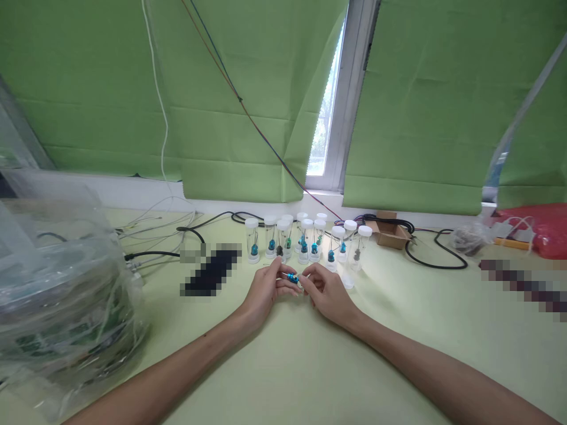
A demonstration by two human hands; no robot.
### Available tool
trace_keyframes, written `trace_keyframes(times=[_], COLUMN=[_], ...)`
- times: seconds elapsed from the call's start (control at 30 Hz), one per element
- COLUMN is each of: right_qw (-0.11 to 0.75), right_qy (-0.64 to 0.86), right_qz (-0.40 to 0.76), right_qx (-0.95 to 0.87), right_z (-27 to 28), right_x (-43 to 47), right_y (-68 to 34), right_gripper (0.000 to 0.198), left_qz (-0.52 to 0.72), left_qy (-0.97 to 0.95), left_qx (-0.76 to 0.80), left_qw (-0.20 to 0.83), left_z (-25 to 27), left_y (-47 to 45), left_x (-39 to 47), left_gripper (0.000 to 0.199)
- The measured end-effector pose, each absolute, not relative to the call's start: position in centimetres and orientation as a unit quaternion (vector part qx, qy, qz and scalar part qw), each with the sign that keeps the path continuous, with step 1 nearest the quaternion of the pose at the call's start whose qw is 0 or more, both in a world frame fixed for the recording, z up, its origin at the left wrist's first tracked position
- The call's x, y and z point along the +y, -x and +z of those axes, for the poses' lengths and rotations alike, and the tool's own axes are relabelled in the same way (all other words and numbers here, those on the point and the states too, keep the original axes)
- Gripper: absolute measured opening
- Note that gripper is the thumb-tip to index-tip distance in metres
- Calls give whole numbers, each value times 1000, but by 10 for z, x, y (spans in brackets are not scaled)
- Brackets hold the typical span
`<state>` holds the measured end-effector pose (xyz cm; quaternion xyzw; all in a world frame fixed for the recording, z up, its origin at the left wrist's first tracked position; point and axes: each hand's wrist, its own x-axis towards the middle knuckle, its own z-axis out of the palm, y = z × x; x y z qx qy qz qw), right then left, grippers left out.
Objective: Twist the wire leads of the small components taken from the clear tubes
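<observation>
Between my two hands is a small shiny blue part (292, 277) with a thin rod sticking out of it. My left hand (267, 287) holds it from the left, fingers curled beneath. From the right, the thumb and fingertips of my right hand (326, 290) pinch its end. Just behind the hands stands a group of clear tubes (303, 241) with white caps, most with a small blue part inside. A tube on the right (358, 251) contains a grey one. A round white cap (348, 282) lies on the table beside my right hand.
A bulky plastic-wrapped bundle (71, 313) fills the left side. Black cables (436, 260) run along the back, near an open cardboard box (392, 233). A red bag (549, 230) sits at far right. Blurred-out dark items lie on the table (283, 378) at both sides.
</observation>
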<state>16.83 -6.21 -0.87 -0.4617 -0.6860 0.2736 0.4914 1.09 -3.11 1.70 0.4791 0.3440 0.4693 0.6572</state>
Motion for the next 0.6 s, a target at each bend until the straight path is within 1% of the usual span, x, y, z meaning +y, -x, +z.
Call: trace_keyframes(times=[0.23,0.6], right_qw=[500,496], right_qy=[448,444], right_qz=[261,290], right_qx=[-693,-687], right_z=[-9,-9], right_x=[-63,-61], right_y=[-169,-168], right_gripper=[18,21], left_qz=[472,474], left_qy=[-473,-477], left_qx=[350,355], left_qw=[657,649], left_z=[17,16], left_y=[-10,-10], left_x=[-31,-30], left_gripper=[33,34])
